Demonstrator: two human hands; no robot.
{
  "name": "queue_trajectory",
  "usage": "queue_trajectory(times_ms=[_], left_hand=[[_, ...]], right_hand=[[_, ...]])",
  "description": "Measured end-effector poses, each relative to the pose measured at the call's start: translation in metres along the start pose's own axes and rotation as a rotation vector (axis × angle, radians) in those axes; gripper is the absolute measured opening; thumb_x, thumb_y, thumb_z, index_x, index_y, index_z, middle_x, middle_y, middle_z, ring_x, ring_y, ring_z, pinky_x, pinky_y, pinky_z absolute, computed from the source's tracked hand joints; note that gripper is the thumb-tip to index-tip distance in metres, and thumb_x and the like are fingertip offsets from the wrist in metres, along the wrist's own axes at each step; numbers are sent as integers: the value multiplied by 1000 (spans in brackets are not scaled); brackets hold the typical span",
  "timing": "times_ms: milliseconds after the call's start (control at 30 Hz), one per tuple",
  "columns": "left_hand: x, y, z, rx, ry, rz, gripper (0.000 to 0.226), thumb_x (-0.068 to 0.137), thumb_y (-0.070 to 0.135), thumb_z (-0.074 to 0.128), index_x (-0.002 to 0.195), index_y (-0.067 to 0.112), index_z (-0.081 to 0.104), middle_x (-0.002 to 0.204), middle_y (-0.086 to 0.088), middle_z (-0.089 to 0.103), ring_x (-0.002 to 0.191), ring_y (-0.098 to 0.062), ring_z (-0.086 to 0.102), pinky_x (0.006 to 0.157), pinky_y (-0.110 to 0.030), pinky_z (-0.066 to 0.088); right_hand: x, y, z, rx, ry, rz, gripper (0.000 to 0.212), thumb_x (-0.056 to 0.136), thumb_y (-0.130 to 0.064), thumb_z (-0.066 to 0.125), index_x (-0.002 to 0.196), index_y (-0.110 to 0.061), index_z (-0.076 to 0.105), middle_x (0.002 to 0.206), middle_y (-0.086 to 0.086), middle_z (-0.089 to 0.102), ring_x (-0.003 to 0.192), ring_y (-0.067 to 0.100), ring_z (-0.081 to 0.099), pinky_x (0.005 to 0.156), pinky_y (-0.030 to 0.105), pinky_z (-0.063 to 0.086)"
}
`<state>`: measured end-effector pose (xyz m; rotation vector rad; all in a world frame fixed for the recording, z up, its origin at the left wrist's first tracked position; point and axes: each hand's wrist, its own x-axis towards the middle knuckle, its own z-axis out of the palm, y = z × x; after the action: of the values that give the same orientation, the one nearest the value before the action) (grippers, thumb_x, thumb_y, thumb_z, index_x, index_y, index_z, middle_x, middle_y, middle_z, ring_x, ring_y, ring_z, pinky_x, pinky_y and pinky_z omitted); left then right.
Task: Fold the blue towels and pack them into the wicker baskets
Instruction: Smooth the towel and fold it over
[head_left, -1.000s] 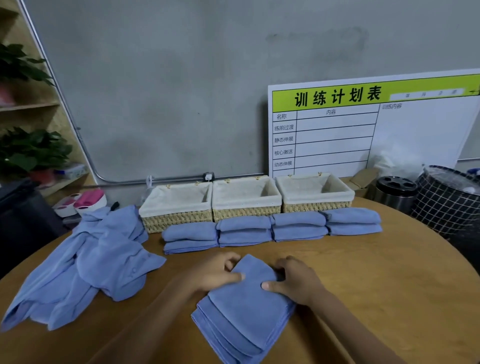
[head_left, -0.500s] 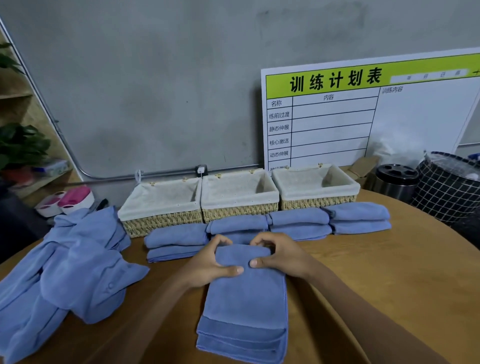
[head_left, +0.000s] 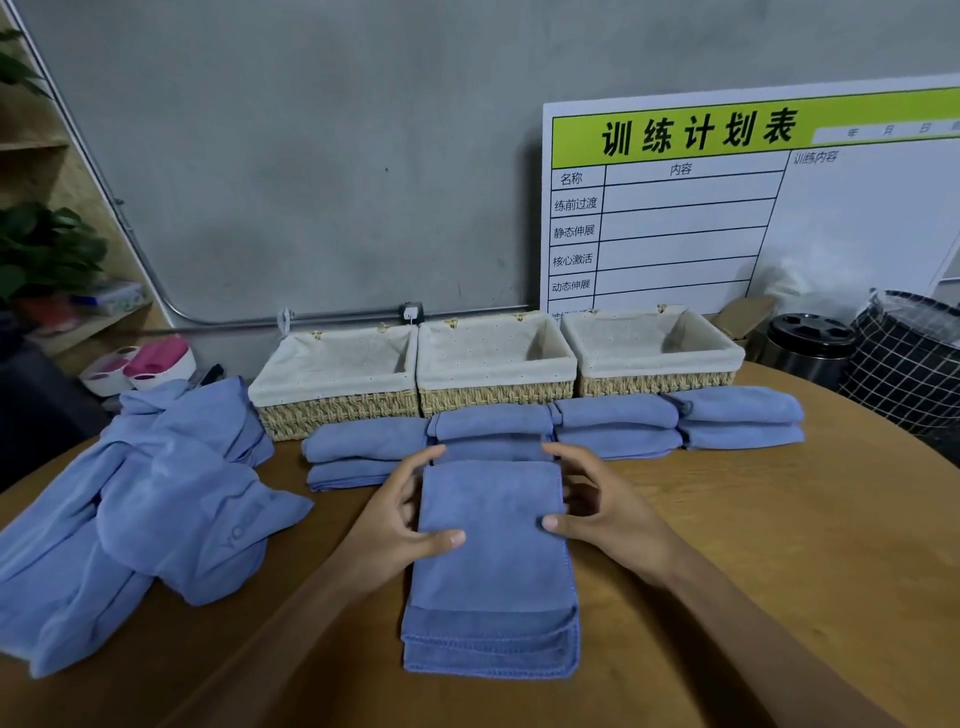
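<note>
Two arms come into view from the bottom. Both are bare all the way up, with no sleeves to see. The left hand and the right hand have no gloves on. No rings show on the fingers, and no watch or band shows on either wrist. The nails are short and plain.
</note>
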<state>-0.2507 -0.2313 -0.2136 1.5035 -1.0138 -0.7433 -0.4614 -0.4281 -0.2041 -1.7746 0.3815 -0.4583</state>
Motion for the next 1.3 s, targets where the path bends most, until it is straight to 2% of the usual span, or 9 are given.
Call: queue_trajectory(times_ms=[200,333,567,767,933,1033,1133,1200,1300], left_hand=[[-9,2,-9,34,-127,5,96,72,22,91,145,54,37,150,4,49,132,-17,55,104,-44,51],[-9,7,-16,92,-186,-4,102,75,13,88,149,52,30,149,5,50,131,-18,56,103,-43,52],[-19,3,-13,132,-28,29,107,73,14,88,153,44,23,131,-2,66,119,-24,65,90,-38,57],[-35,7,-18,216,10,104,103,79,12,84,153,51,24,136,2,64,130,-17,57,106,-42,49],[-52,10,-18,478,86,156,101,82,10,81,145,65,26,125,19,68,127,-1,56,111,-40,45],[-59,10,-18,551,52,176,101,83,5,79,148,60,25,124,25,67,129,1,53,112,-40,44],[-61,12,-20,577,-9,213,99,85,-8,71,152,49,27,128,22,66,129,-4,55,104,-50,49],[-62,15,-20,549,-48,206,94,85,-13,58,154,44,28,127,18,67,132,-6,53,97,-53,52],[-63,22,-20,385,-98,103,74,83,2,42,151,30,39,126,9,70,134,-11,52,108,-48,39]], right_hand=[[-7,4,1,39,21,-13,72,79,0,80,137,-33,53,113,-14,65,100,14,65,89,27,53],[-6,1,5,45,56,-26,72,78,6,79,135,-32,55,114,1,65,92,15,63,87,26,54],[-10,-2,11,139,133,-71,74,77,8,79,135,-31,57,114,20,59,86,18,57,90,34,53],[-25,-17,8,196,147,-94,73,79,2,78,140,-28,52,109,17,68,98,25,64,98,32,53],[-43,-21,8,115,70,-60,71,78,0,78,138,-26,53,105,6,74,104,17,67,99,27,49],[-53,-22,5,66,28,-23,71,76,-6,80,138,-28,54,107,5,75,112,18,66,108,35,45],[-57,-23,2,-7,-38,-2,68,80,-6,78,139,-28,52,112,3,74,118,18,63,111,42,41],[-60,-25,-1,-33,-59,12,65,86,8,67,139,-26,51,113,2,74,119,17,62,109,42,44],[-64,-31,-2,-20,-65,13,59,94,15,47,138,-24,52,110,4,75,119,16,62,108,37,43]])
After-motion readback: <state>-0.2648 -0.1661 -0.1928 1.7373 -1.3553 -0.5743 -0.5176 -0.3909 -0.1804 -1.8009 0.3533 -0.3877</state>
